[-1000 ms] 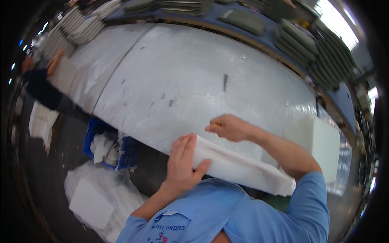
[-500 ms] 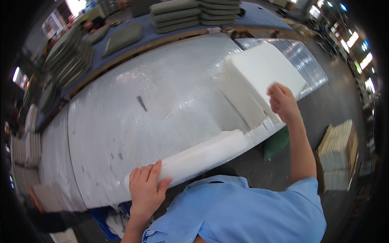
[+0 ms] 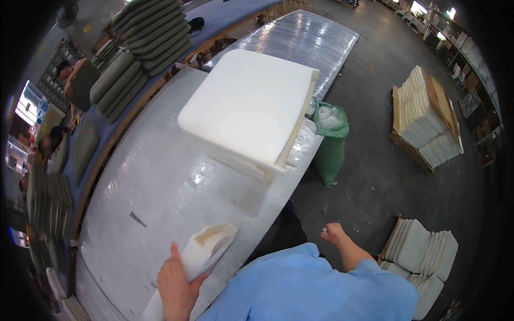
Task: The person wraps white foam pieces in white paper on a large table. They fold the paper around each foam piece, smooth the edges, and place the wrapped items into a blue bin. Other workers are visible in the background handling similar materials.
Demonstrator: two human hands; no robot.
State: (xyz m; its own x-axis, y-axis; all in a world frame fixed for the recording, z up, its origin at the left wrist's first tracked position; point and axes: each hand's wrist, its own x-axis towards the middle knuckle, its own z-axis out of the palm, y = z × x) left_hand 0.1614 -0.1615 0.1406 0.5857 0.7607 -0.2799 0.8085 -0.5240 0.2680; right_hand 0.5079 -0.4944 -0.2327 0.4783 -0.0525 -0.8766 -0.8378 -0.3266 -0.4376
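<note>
My left hand [image 3: 175, 283] grips a long white foam strip [image 3: 206, 247] that lies on the shiny plastic-covered table [image 3: 160, 182] near its front edge. My right hand [image 3: 336, 234] hangs off the table's side above the concrete floor, fingers loosely curled, with a tiny white scrap at the fingertips. A stack of large white foam slabs [image 3: 251, 107] lies on the table ahead, its near corner over the table edge.
A green sack [image 3: 329, 140] of foam scraps stands by the table. White foam pieces are stacked on a pallet [image 3: 423, 120] at right and in a pile [image 3: 423, 257] near my right side. Grey cushions [image 3: 144, 43] are piled on a blue table, with people at far left.
My view has swung right. My right hand has let go of the foam slabs and dropped down beside the table. My left hand still holds the foam strip.
</note>
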